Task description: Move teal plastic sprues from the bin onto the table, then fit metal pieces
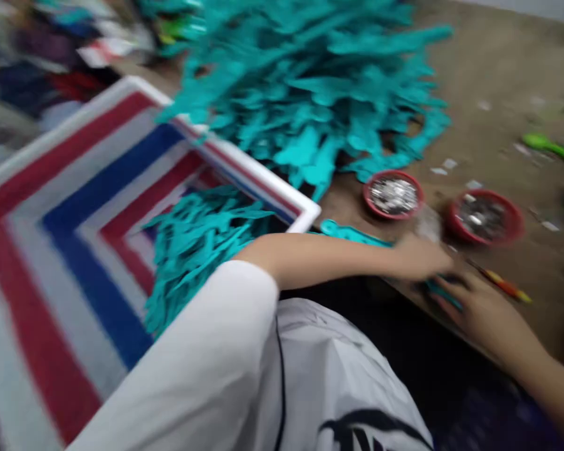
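Observation:
My left hand point(420, 260) reaches across my body to the table edge and meets my right hand point(479, 307) there. Both are smeared by motion, so the fingers do not show clearly. Between them lies a teal cut-out piece point(444, 293), touched by both hands. A second teal piece point(352, 233) lies flat just left of my left hand. Two red round dishes point(393, 194) point(484, 217) holding small shiny bits stand just beyond the hands. An orange and yellow pen-like tool point(502, 283) lies beside my right hand.
A big heap of teal cut-outs point(310, 81) covers the back of the brown table point(493, 75). A red, white and blue striped bag point(66, 238) at my left holds more teal pieces point(192, 244). A green tool point(549, 147) lies far right. White scraps dot the table.

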Motion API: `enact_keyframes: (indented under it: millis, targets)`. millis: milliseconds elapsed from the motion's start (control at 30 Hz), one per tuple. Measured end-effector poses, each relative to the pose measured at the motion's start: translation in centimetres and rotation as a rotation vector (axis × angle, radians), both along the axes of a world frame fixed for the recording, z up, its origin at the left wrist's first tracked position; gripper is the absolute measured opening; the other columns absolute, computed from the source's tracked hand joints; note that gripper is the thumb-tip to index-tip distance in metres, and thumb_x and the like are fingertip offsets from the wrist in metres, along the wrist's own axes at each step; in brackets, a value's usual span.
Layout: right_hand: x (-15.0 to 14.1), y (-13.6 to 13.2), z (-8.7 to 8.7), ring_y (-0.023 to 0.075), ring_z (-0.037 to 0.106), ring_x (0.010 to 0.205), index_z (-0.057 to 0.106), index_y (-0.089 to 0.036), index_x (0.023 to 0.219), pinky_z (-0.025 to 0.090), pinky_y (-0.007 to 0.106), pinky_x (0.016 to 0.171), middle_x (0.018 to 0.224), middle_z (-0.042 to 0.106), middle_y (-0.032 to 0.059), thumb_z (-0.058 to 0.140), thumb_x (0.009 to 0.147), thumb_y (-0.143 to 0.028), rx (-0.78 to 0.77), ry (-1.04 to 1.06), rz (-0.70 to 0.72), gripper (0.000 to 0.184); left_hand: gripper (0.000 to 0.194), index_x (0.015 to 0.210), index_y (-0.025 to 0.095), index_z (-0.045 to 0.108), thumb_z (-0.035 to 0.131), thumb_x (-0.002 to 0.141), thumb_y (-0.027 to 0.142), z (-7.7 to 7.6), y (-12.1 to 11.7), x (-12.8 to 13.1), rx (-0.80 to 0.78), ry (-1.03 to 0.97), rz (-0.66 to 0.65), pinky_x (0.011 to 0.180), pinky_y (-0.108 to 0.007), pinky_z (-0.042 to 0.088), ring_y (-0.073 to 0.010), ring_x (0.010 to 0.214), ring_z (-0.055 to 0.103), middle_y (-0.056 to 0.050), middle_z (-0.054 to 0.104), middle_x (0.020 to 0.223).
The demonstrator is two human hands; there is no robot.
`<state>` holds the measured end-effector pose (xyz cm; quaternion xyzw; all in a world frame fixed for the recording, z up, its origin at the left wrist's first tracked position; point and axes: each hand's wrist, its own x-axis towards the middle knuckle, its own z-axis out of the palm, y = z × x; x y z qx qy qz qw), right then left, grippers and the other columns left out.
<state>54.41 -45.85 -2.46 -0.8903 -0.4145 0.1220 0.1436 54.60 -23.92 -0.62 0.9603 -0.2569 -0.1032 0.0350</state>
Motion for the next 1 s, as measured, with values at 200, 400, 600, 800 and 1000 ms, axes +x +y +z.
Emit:
enact_keyframes:
  millis: [200,400,600,800,1000]
  targets:
    - [-1.6,-2.7,0.4,0.0412,0.078,0.125,0.088,-0.014,0.153,0.059,0.052,0.105,0.148,0.077,0.0287,0.069,0.112,-0.028,-0.264,0.039,-0.163,0.047,0.041,0.143,0.011,0.088,0.053,0.121,0.011,-2.1,-2.6,0.9,-0.098,0.125,-0.097,0.115,-0.046,0.061,-0.0364,0.145,0.074,-0.022,0.083,0.145]
    - [-0.8,-1.8,1.0,0.0353,0.075,0.121,0.087,-0.019,0.152,0.058,0.043,0.100,0.149,0.075,0.0207,0.078,0.111,-0.035,-0.319,0.043,-0.123,0.044,0.041,0.146,0.011,0.086,0.056,0.119,0.018,-1.9,-2.0,0.8,-0.037,0.126,-0.087,0.110,-0.049,0.061,-0.0393,0.139,0.072,-0.023,0.081,0.143]
    - [-1.3,-1.0,1.8,0.0377,0.075,0.129,0.079,-0.020,0.158,0.058,0.043,0.102,0.162,0.069,0.0190,0.078,0.113,-0.039,-0.396,0.089,-0.193,0.048,0.044,0.149,0.008,0.078,0.045,0.121,0.019,-1.9,-2.2,0.1,0.039,0.097,-0.106,0.110,-0.048,0.060,-0.0406,0.146,0.062,-0.026,0.074,0.148]
    - [-1.9,0.0,2.0,0.0414,0.071,0.143,0.068,-0.012,0.160,0.057,0.045,0.109,0.158,0.073,0.0229,0.077,0.114,-0.036,-0.409,0.069,-0.177,0.053,0.041,0.142,0.006,0.077,0.045,0.121,0.019,-1.5,-1.7,0.4,0.071,0.044,-0.143,0.112,-0.049,0.059,-0.0418,0.147,0.063,-0.028,0.074,0.147]
    - [-2.0,-0.3,1.5,0.0398,0.074,0.136,0.067,-0.015,0.156,0.059,0.045,0.106,0.150,0.076,0.0208,0.076,0.112,-0.032,-0.352,0.056,-0.199,0.049,0.040,0.141,0.013,0.081,0.050,0.119,0.023,-1.8,-0.2,3.5,-0.026,-0.007,-0.023,0.112,-0.049,0.062,-0.0413,0.140,0.074,-0.023,0.080,0.146]
